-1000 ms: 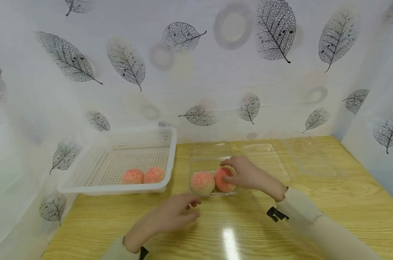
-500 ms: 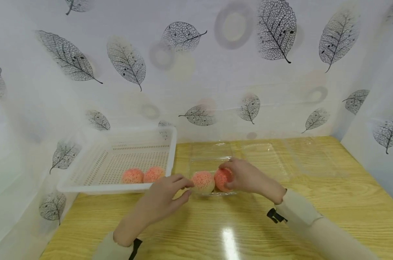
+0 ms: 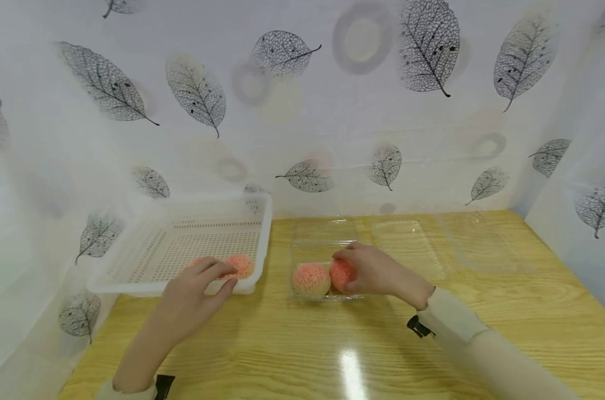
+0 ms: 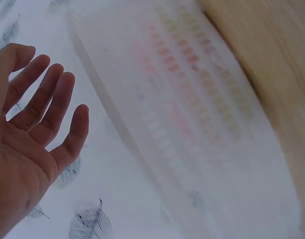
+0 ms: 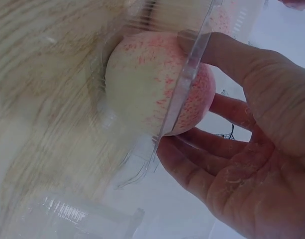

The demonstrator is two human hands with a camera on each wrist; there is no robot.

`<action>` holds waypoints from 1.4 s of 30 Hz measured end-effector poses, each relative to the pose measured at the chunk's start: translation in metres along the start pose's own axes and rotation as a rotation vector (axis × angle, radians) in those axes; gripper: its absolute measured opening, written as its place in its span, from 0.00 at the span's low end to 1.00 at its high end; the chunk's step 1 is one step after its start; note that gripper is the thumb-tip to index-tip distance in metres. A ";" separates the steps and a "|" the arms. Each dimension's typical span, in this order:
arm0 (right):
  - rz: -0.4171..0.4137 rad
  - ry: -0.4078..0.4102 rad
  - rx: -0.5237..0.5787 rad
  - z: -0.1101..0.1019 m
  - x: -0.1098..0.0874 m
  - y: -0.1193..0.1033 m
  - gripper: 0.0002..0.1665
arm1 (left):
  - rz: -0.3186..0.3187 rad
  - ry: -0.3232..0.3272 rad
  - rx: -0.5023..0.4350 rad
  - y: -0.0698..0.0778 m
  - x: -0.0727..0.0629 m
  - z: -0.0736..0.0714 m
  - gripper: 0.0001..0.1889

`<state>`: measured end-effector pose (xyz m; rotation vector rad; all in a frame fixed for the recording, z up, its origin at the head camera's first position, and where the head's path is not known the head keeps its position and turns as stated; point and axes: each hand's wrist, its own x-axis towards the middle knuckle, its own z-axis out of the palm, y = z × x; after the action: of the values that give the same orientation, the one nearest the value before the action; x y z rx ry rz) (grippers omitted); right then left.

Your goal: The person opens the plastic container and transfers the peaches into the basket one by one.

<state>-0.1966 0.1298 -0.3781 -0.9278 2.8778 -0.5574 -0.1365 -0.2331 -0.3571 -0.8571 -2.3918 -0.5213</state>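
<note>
My right hand point(image 3: 374, 272) grips a round pink-and-cream peach point(image 3: 341, 276) in a clear plastic clamshell box point(image 3: 300, 254). In the right wrist view, thumb and fingers curve round the peach point(image 5: 147, 82) across the box's clear rim point(image 5: 178, 102). A second peach point(image 3: 311, 279) sits to its left in the same box. My left hand point(image 3: 192, 297) is over the front rim of a white perforated basket point(image 3: 266, 236), its fingers loosely bent and holding nothing in the left wrist view. Beneath its fingertips are a peach point(image 3: 240, 265) and another, mostly hidden peach point(image 3: 197, 261).
More clear plastic boxes point(image 3: 407, 244) lie on the wooden table point(image 3: 292, 355) to the right, hard to make out. A leaf-print sheet point(image 3: 322, 122) stands behind the table and along both sides.
My left hand has moved left, from near the left peach in the clear box to the basket's front rim. My right hand stays at its peach, shifting slightly.
</note>
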 end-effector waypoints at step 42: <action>-0.115 0.058 0.038 -0.005 0.008 0.013 0.36 | -0.279 0.013 0.333 -0.033 -0.052 -0.019 0.15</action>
<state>-0.2116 0.1364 -0.3776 -1.0949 2.8673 -0.6561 -0.1180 -0.2905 -0.3797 -0.3770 -2.5040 -0.2176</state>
